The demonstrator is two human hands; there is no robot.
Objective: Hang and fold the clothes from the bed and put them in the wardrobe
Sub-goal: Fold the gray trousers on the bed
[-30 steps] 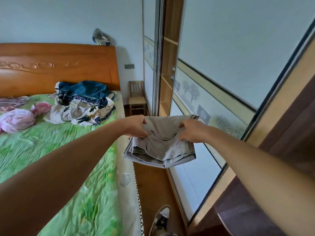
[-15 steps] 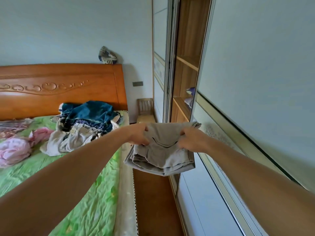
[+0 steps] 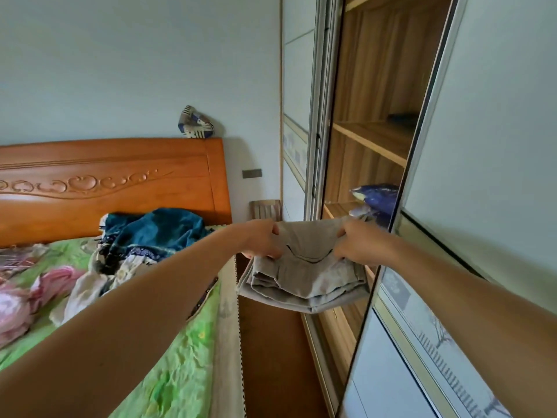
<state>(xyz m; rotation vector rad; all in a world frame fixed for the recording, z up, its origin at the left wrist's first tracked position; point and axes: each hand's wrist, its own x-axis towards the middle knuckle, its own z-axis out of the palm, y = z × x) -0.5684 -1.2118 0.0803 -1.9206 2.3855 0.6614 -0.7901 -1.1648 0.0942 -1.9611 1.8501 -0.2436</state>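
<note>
- The left grip [image 3: 261, 240] is clamped on the left end of a folded grey garment [image 3: 304, 279]. The fingers are curled round its top edge.
- The right grip [image 3: 360, 243] is clamped on the right end of the same top edge, fingers curled in the same way.
- The garment is held in the air between the two hands, with its folded layers hanging below them. A dark curved seam line shows on its face.
- It hangs over the strip of brown floor [image 3: 271, 357] between the bed and the wardrobe, just in front of the wardrobe's open section.
- The wardrobe [image 3: 370, 146] stands on the right with its wooden shelves showing. A pale sliding door [image 3: 488, 146] covers the part nearer the camera.
- A blue bundle [image 3: 378, 196] lies on the shelf just behind the right hand. A small dark thing [image 3: 402, 117] lies on the shelf above; I cannot tell what it is.
- The bed [image 3: 180, 372] on the left has a green crumpled cover and an orange carved headboard [image 3: 105, 182].
- A heap of clothes [image 3: 156, 233], teal on top and pale below, lies near the headboard. Pink clothes [image 3: 21, 306] lie further left.
- A patterned cloth thing [image 3: 196, 124] sits on the headboard's top corner.
- A small wooden chair [image 3: 266, 209] stands by the wall, beyond the left hand.
</note>
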